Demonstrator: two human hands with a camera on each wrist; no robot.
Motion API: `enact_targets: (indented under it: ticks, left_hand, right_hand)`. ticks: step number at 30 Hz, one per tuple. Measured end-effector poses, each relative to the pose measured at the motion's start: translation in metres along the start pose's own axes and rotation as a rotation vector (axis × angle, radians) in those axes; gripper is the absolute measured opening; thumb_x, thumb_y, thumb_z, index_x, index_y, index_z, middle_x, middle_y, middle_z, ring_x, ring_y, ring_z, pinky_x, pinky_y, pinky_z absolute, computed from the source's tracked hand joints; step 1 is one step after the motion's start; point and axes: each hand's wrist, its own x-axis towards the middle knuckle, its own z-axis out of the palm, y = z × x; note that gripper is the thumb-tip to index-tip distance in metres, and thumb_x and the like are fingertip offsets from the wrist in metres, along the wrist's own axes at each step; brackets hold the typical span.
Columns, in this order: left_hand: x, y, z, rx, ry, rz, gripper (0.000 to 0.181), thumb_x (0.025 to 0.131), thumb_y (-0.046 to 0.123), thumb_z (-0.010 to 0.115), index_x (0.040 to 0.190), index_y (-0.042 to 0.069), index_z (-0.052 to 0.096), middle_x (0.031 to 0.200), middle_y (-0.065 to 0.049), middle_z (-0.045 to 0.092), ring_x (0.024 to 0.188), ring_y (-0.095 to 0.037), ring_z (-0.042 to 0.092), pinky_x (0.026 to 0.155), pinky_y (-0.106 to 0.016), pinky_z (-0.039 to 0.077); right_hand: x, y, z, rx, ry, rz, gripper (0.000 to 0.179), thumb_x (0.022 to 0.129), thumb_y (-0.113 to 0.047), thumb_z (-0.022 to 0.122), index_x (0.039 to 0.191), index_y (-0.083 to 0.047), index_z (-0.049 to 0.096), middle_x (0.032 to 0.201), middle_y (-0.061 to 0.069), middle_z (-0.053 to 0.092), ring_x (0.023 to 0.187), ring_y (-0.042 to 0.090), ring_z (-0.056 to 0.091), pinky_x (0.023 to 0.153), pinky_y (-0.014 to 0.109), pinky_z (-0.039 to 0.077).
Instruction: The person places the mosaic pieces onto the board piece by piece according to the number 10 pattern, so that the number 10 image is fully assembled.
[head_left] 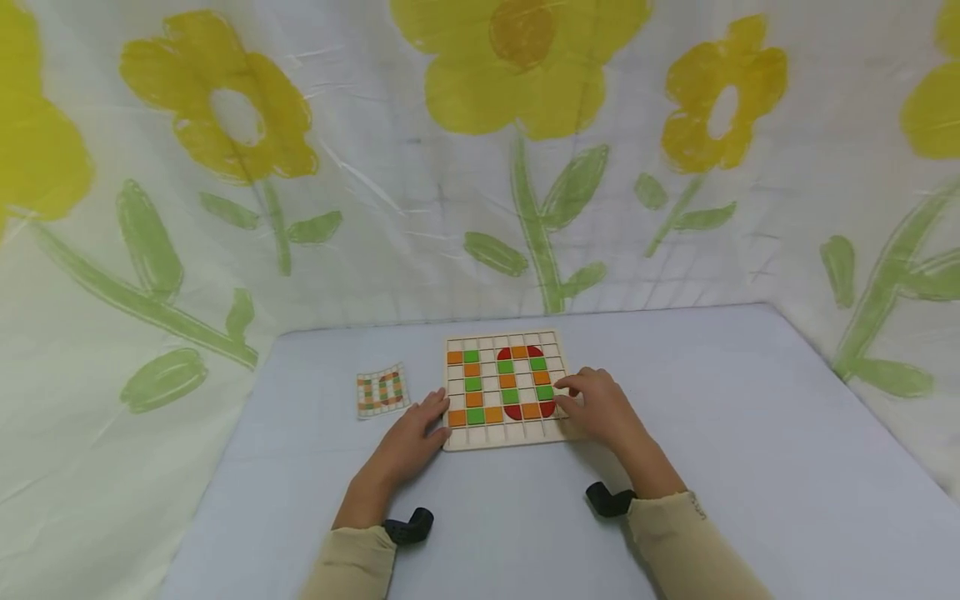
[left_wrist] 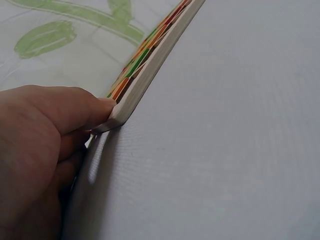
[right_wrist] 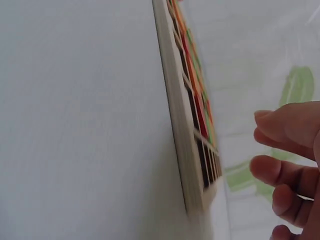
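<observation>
A wooden grid board [head_left: 495, 434] lies on the table, with orange, green and red tiles set in its squares in two groups. Rounded red tiles form the corners of the right-hand ring, and square orange and green ones fill the left column. My left hand [head_left: 408, 440] holds the board at its near left corner, the thumb [left_wrist: 85, 107] on its edge. Over the board's right side hovers my right hand [head_left: 600, 406]. In the right wrist view its thumb and fingers [right_wrist: 267, 170] are bent and apart, with nothing visible between them.
A small pattern card [head_left: 381, 392] with a matching coloured grid lies left of the board. The pale tabletop [head_left: 720, 433] extends around both. Behind it hangs a curtain [head_left: 390, 242] printed with yellow flowers. A black wrist camera [head_left: 410, 527] sits at the left cuff.
</observation>
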Motion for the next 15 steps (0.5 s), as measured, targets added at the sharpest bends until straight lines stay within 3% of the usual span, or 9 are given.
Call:
enact_targets:
  ticks: [10,15]
  left_hand:
    - [-0.004,-0.01,-0.008,0.012,0.005,-0.038,0.055,0.098,0.026,0.06,0.149,0.015,0.043,0.161,0.003,0.03,0.15,-0.025,0.025,0.121,-0.05,0.023]
    - [-0.014,-0.013,-0.021,0.11,0.066,-0.015,0.054,0.098,0.025,0.06,0.148,0.011,0.045,0.158,-0.004,0.036,0.149,-0.026,0.028,0.122,-0.05,0.022]
  right_hand:
    - [-0.015,0.014,0.0,-0.006,0.079,-0.005,0.04,0.09,-0.027,0.072,0.125,-0.01,0.066,0.123,0.014,0.062,0.115,0.035,0.054,0.096,0.052,0.049]
    - [-0.016,0.014,0.011,-0.031,0.091,-0.016,0.053,0.089,-0.029,0.073,0.134,-0.007,0.059,0.137,0.017,0.055,0.129,0.039,0.047,0.104,0.058,0.044]
